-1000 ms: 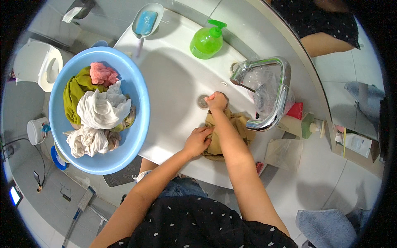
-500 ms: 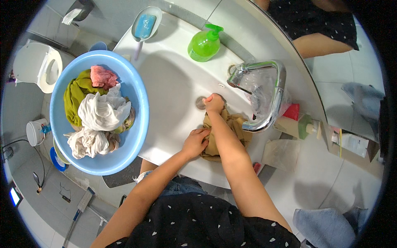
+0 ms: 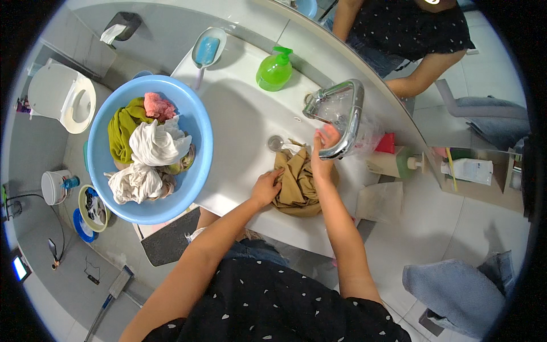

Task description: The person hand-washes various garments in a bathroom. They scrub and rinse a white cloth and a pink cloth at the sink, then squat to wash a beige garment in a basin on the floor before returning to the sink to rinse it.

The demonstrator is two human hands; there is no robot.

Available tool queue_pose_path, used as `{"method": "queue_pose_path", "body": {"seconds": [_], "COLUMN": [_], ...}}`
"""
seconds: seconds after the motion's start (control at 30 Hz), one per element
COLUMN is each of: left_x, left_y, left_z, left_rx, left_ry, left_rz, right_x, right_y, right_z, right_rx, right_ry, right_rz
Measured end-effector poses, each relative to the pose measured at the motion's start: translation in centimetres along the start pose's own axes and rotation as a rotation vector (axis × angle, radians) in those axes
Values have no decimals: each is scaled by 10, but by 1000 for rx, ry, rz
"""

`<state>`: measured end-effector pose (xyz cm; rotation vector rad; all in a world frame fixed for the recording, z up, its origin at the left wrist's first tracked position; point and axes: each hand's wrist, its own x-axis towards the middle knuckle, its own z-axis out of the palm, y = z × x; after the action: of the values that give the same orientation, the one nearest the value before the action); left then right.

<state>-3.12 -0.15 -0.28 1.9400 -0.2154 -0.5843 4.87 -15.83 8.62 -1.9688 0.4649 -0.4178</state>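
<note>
A bunched brown garment (image 3: pixel 299 185) lies in the near right part of the white sink (image 3: pixel 231 131). At its left edge my left hand (image 3: pixel 266 188) grips a fold, fingers closed on the cloth. My right hand (image 3: pixel 322 162) is raised past the garment's right side, close beside the curved chrome faucet (image 3: pixel 356 114). The faucet partly covers its fingers, and a pinkish patch shows there; whether it holds anything cannot be made out. A small white piece of cloth (image 3: pixel 293 149) shows at the garment's far edge, near the round drain (image 3: pixel 275 143).
A blue basin (image 3: pixel 208 154) of white, green and pink laundry rests over the sink's left side. Along the back rim are a scoop-shaped dish (image 3: pixel 221 40) with blue soap (image 3: pixel 207 51) and a green pump bottle (image 3: pixel 274 71). A clear plastic bag (image 3: pixel 370 134) sits behind the faucet.
My right hand has moved from near the drain, rightward to the faucet. The garment is spread differently, and the white piece now shows. My left hand stays at its left edge. The view has shifted.
</note>
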Motion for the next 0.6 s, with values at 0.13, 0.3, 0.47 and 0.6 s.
{"method": "queue_pose_path", "body": {"seconds": [0.13, 0.3, 0.47, 0.6], "left_x": [-1, 8, 24, 17], "left_y": [15, -5, -57, -42], "left_z": [-8, -14, -25, -43], "left_rx": [25, 19, -206, -96], "left_ry": [-60, 41, 129, 352], "left_rz": [-116, -159, -318, -257], "right_x": [5, -13, -30, -83], "right_y": [-16, -32, -17, 35], "right_z": [-14, -9, -34, -66], "right_rx": [-19, -139, -165, -400], "right_ry": [-29, -172, -242, -4], "right_rz": [-134, -72, -2, 132]}}
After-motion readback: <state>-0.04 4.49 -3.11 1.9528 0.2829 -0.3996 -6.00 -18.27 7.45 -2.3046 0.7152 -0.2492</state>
